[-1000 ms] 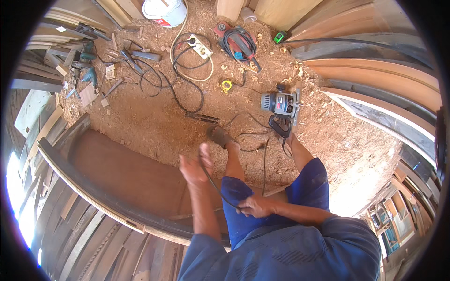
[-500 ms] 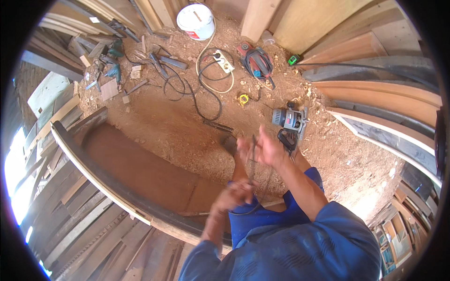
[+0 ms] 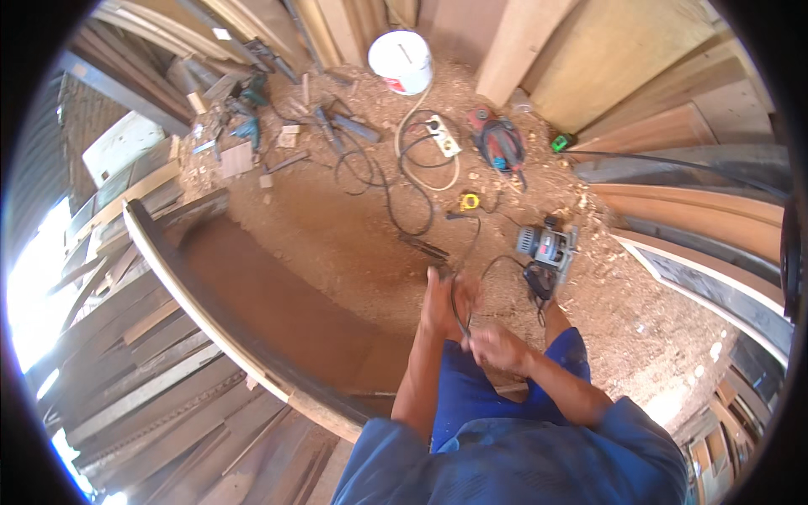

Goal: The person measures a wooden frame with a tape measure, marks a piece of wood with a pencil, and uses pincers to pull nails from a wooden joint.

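A dark power cord runs through both my hands above my knees. My left hand is raised with the cord across its palm; its fingers look curled round the cord but are smeared by motion. Lower and to the right, my right hand pinches the cord, also blurred. One length of it curves over to the grey and black router lying on the sawdust by my right leg. Another stretches forward to a plug end near a yellow tape measure.
A long curved wooden piece arcs along my left. Ahead lie a white power strip, a red power tool, a white bucket, and drills among offcuts. Curved boards are stacked on the right.
My left hand has moved up and forward, while my right has come down and back toward me. The plug end now shows on the floor beside the tape measure. The view has shifted.
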The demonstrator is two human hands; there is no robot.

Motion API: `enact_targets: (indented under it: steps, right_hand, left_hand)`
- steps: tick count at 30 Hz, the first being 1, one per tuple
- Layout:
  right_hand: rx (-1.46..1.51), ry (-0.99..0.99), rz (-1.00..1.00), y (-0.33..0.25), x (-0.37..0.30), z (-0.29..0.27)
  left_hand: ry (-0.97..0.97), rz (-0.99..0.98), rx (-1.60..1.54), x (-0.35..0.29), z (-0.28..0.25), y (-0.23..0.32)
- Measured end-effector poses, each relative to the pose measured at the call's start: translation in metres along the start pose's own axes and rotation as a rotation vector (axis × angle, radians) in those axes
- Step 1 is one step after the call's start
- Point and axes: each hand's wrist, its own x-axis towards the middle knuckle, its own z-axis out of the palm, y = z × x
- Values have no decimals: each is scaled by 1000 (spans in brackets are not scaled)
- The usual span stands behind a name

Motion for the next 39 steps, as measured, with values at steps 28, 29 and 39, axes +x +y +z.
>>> enact_targets:
  steps: [28, 29, 39]
  right_hand:
    - [-129, 836, 83, 92, 95, -173]
    - [-149, 793, -30, 113, 89, -176]
    - [149, 738, 152, 149, 64, -159]
  left_hand:
    - [627, 643, 1730, 250, -99, 55]
    - [719, 422, 1709, 286, -71, 73]
    - [1030, 483, 1752, 452, -104, 162]
